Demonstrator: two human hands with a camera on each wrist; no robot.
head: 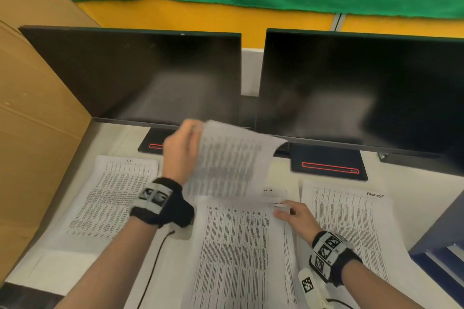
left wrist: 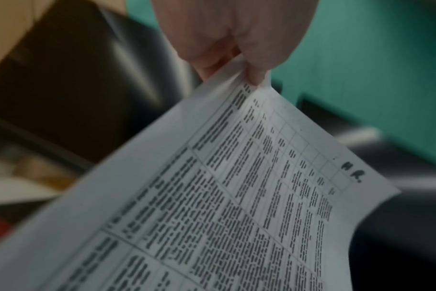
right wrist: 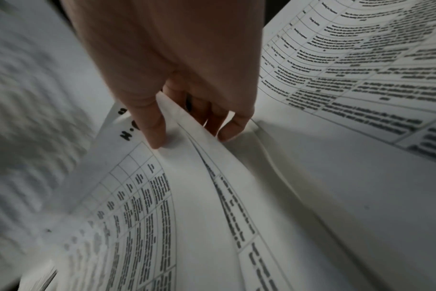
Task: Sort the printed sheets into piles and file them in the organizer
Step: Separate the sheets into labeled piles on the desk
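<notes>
My left hand (head: 187, 133) pinches the top edge of one printed sheet (head: 231, 160) and holds it raised above the desk in front of the monitors; the left wrist view shows the fingertips (left wrist: 255, 78) pinching the sheet (left wrist: 224, 206), which bears a handwritten mark in its corner. A middle stack of printed sheets (head: 236, 253) lies below. My right hand (head: 285, 211) holds that stack's upper right corner, thumb (right wrist: 153, 126) on top and fingers curled under the lifted corner of the sheets (right wrist: 192, 177). Piles lie at the left (head: 113, 198) and right (head: 349, 223).
Two dark monitors (head: 140, 78) (head: 364, 93) on stands rise close behind the sheets. A cardboard wall (head: 32, 120) borders the left. A dark blue organizer (head: 442, 241) stands at the right edge. A black cable (head: 155, 258) trails from my left wrist.
</notes>
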